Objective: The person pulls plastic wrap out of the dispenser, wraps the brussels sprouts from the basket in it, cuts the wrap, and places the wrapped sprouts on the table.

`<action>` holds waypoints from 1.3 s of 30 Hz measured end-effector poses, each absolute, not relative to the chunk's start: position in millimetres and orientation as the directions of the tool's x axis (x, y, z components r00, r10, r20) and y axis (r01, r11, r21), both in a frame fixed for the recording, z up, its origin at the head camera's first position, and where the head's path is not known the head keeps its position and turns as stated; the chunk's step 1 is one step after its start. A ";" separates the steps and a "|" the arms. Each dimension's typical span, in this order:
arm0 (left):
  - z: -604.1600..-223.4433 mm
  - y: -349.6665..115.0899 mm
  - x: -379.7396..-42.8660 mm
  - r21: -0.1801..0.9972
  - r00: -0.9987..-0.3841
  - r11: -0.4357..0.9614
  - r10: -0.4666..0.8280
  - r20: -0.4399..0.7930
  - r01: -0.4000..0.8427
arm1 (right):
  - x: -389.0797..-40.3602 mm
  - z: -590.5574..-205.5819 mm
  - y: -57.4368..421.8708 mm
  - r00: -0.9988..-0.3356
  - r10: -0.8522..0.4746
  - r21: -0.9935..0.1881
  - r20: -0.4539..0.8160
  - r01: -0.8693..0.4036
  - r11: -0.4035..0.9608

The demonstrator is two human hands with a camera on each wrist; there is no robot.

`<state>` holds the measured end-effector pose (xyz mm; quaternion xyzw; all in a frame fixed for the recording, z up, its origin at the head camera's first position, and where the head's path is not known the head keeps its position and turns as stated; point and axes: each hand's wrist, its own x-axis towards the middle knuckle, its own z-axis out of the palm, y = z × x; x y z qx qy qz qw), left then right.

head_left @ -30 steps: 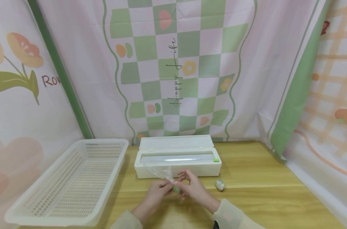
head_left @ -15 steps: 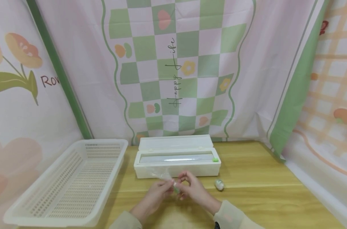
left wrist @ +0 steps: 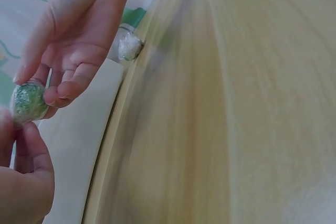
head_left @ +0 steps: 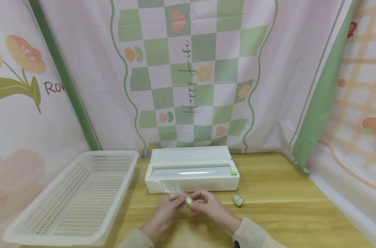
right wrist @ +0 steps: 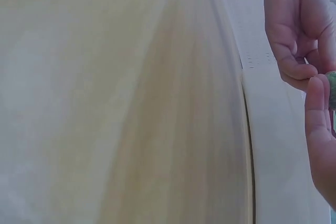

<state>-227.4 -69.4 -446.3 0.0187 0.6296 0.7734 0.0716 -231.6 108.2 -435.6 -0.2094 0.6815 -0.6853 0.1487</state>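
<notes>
Both hands work on a small, round green vegetable point(left wrist: 29, 100) wrapped in clear cling film, its exact kind unclear. My left hand point(head_left: 167, 210) pinches the gathered film at one end of it, and a loose tail of cling film point(head_left: 163, 187) fans out beyond the fingers. With thumb and fingertips, my right hand point(head_left: 212, 209) holds the wrapped vegetable from the other side. Just behind the hands stands a white cling film dispenser point(head_left: 192, 184), lid raised, with a film roll point(head_left: 192, 171) inside. A second wrapped piece point(head_left: 237, 200) lies to the right on the table.
A white perforated plastic basket point(head_left: 82, 196) stands at the left of the wooden table point(head_left: 287, 220). A green slider point(head_left: 233, 173) sits at the dispenser's right end. Patterned curtains point(head_left: 200, 86) hang behind and on both sides.
The wrapped vegetable has turned between the fingers and now shows more of its film-covered side. The film tail has shifted and spread at the left. Both hands stay in nearly the same place.
</notes>
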 end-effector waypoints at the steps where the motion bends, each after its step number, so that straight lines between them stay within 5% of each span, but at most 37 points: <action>1: -446.5 -69.3 -227.2 0.979 -0.990 -0.187 0.129 -0.057 -0.081 | -231.4 -435.7 108.4 -0.867 -0.491 -0.996 0.083 -0.080 -0.027; 16: -448.3 -70.3 -225.8 0.995 -0.993 -0.092 0.114 -0.021 -0.032 | -232.9 -438.9 109.5 -0.873 -0.483 -0.997 0.068 -0.047 -0.056; 39: -447.6 -72.7 -223.3 0.995 -0.951 -0.068 0.294 0.095 0.078 | -233.4 -436.8 112.5 -0.860 -0.509 -0.991 0.049 0.021 -0.132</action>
